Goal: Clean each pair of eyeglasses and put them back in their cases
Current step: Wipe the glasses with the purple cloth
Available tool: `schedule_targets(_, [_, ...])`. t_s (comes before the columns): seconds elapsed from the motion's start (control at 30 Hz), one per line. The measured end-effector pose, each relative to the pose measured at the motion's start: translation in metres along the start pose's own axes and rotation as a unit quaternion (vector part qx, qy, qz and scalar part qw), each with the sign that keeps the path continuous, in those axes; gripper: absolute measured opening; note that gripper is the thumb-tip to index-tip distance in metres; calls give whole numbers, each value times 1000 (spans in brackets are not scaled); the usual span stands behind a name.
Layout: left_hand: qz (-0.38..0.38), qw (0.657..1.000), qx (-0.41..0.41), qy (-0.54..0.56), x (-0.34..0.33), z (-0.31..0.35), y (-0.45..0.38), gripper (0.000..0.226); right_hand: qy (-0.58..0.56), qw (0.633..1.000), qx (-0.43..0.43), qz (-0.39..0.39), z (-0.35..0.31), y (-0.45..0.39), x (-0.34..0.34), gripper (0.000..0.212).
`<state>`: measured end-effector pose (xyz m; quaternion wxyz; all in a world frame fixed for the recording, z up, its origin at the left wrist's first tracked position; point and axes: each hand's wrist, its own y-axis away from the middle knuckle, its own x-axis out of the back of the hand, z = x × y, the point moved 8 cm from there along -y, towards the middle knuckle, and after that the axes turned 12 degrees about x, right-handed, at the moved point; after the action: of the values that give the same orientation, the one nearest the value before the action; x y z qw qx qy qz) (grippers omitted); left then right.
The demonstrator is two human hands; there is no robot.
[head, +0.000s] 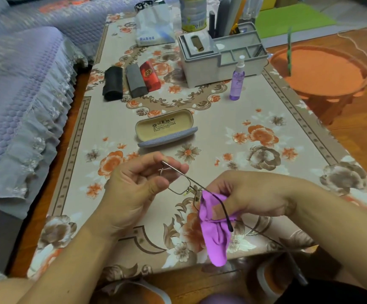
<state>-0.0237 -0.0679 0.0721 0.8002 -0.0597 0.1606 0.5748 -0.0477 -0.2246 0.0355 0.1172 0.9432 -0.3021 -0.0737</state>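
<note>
Pinching wire-framed eyeglasses (184, 183) at frame centre with left hand (134, 185); right hand (250, 194) gripping purple cloth (213, 227) around one lens. Open case (166, 128) lying just above, on floral table (265, 110).

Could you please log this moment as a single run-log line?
step: wiping lens | left hand: holds thin metal-framed eyeglasses | right hand: rubs with purple cleaning cloth | open beige-lined glasses case: empty

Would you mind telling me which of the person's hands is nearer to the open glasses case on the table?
Left. The left hand, pinching the eyeglasses, sits just below the open glasses case. The right hand, holding the purple cloth, is farther toward the right and lower.
</note>
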Motion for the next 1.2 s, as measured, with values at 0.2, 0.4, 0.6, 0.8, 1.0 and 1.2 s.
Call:
schedule_targets(0.2, [-7, 1000, 12, 1, -6, -6, -2, 33, -17, 994, 86, 66, -13, -7, 2, 10])
schedule_targets(0.4, [-16, 999, 12, 25, -3, -4, -4, 30, -83, 986, 132, 62, -11, -8, 2, 12])
schedule_targets(0.6, [-22, 997, 20, 75, 3, -4, -3, 34, -51, 985, 143, 78, -10, -9, 0, 25])
schedule_targets(0.8, [-22, 995, 24, 92, 3, -4, -2, 36, -31, 982, 136, 130, -1, -9, 5, 39])
schedule_targets(1.0, [-22, 997, 11, 70, 6, 3, -1, 32, -61, 981, 116, 145, 4, -10, 8, 44])
schedule_targets(1.2, [-5, 998, -2, 63, 11, 4, -2, 35, -74, 988, 106, 86, -3, -4, 10, 21])
